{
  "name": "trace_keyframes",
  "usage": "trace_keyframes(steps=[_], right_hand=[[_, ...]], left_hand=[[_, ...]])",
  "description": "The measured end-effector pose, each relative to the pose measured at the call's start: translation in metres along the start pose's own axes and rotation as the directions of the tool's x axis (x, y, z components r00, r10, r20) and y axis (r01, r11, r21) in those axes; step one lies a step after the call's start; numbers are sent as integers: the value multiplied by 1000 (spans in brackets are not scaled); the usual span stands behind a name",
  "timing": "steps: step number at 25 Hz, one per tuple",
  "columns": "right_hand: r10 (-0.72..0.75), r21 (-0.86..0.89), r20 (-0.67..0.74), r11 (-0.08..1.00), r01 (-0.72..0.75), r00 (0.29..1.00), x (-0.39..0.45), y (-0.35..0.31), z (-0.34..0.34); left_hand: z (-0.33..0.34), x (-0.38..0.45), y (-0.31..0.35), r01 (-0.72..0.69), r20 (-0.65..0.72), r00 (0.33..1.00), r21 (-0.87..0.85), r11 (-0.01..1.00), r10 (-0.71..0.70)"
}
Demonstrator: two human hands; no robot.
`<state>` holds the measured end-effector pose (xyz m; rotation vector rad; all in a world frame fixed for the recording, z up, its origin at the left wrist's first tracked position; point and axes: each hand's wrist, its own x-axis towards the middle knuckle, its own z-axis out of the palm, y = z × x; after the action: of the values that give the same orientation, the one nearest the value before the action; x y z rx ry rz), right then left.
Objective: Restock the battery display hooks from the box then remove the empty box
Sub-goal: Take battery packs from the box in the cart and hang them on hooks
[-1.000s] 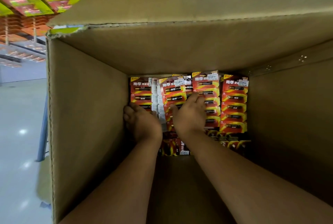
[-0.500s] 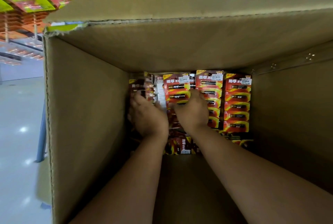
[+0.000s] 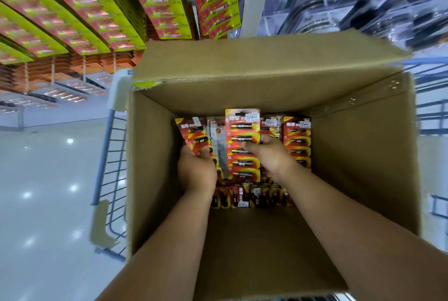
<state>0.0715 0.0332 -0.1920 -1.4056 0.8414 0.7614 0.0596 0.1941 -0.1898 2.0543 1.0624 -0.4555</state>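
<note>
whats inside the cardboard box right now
Red battery packs stacked at the far end of the cardboard box, with the left hand and right hand each gripping some. The forearms cover part of the floor.

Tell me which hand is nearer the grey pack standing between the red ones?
Left. The left hand grips red packs beside the grey pack; the right hand is past the tall red pack.

I can read "AAA" on the yellow edges of the hanging battery packs (image 3: 213, 2); "5" repeats down the raised battery card (image 3: 242, 145).
</note>
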Motion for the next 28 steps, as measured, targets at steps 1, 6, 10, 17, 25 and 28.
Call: trace_keyframes(steps=[1, 6, 10, 17, 25, 28], right_hand=[[11, 38, 8, 999, -12, 1000, -20, -6, -3], [-7, 254, 4, 967, 6, 1000, -116, -30, -10], [-122, 395, -25, 911, 122, 992, -189, -48, 0], [-458, 264, -204, 826, 499, 865, -321, -99, 53], [-635, 225, -230, 702, 676, 737, -424, -162, 115], [-698, 191, -158, 673, 715, 699, -454, -184, 133]], left_hand=[[-15, -14, 5, 2, 62, 998, -77, 997, 3], [-95, -77, 37, -52, 294, 943, -326, 944, 153], [-154, -107, 59, -153, 354, 885, -393, 907, 303], [-276, -139, 102, -356, 323, 734, -567, 743, 598], [-412, -174, 120, -436, 163, 666, -707, 557, 728], [-458, -195, 114, -497, 31, 677, -718, 488, 735]])
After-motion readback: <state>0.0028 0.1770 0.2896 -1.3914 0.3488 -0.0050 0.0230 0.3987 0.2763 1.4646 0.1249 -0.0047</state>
